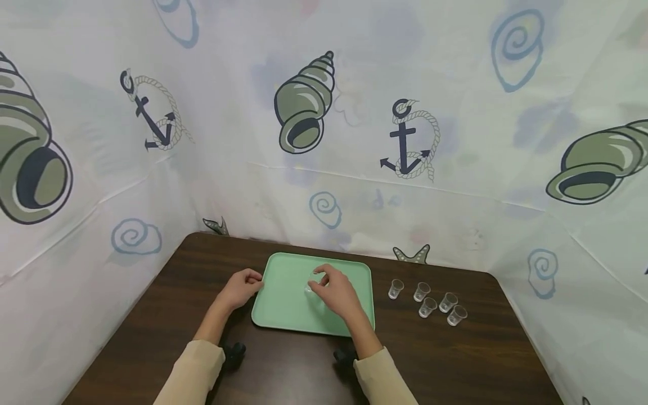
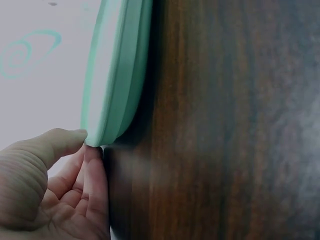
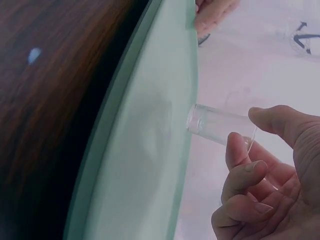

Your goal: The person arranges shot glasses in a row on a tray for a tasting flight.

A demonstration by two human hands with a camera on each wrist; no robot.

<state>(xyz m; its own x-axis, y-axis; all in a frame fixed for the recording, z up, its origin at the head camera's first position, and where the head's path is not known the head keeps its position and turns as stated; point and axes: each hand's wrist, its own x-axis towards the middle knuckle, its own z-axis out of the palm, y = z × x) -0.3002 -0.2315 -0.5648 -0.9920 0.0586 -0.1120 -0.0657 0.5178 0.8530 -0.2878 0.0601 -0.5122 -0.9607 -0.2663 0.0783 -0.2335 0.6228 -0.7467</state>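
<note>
A green tray (image 1: 283, 306) lies on the dark wooden table. At its left edge my left hand (image 1: 240, 289) pinches the rim, the thumb on top and the fingers against the outer side, as the left wrist view shows. My right hand (image 1: 340, 292) is over the tray's middle, holding a small clear plastic cup (image 3: 220, 125) by its rim between thumb and fingers. The cup's base points down toward the tray, close over its surface. In the head view the fingers partly cover this cup.
Several more clear cups stand to the right of the tray, among them a nearer cup (image 1: 457, 315) and one beside the tray (image 1: 396, 289). A patterned cloth (image 1: 354, 140) hangs behind and along both sides of the table (image 1: 415, 360).
</note>
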